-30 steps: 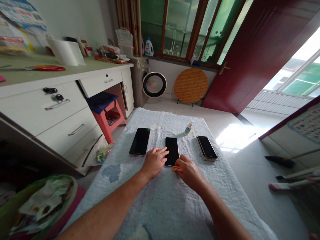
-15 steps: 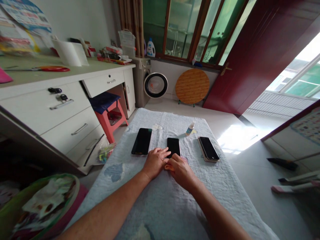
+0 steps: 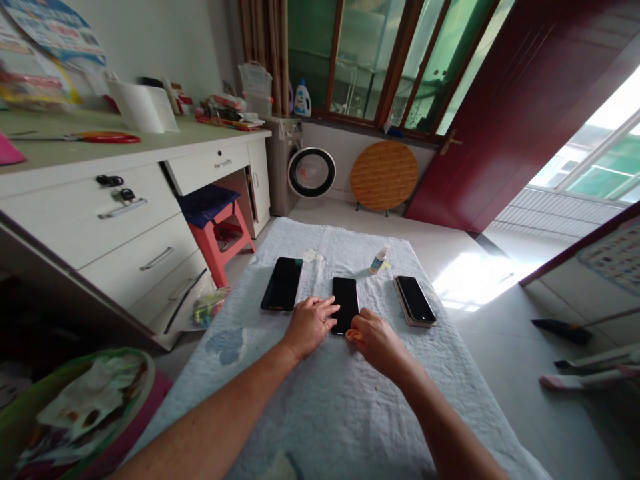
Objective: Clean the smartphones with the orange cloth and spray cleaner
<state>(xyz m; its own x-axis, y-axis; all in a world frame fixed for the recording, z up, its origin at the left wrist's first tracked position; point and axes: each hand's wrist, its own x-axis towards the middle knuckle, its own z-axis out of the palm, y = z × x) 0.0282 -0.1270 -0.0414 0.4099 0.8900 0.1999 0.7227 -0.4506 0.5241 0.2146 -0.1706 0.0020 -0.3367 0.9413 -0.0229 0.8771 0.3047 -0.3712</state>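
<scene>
Your left hand (image 3: 311,325), fingers slightly spread, rests on the middle phone (image 3: 345,297) at its left side, seemingly steadying it; your right hand (image 3: 373,335) pinches an orange cloth (image 3: 354,334) at the phone's near right corner. 2 other phones, left (image 3: 283,285) and right (image 3: 417,299), lie apart, probably leaving elbow room.

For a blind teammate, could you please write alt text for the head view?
Left hand touching a black phone, right hand holding an orange cloth at the phone's lower right corner. A larger phone lies left, another phone right, a bottle behind.
</scene>
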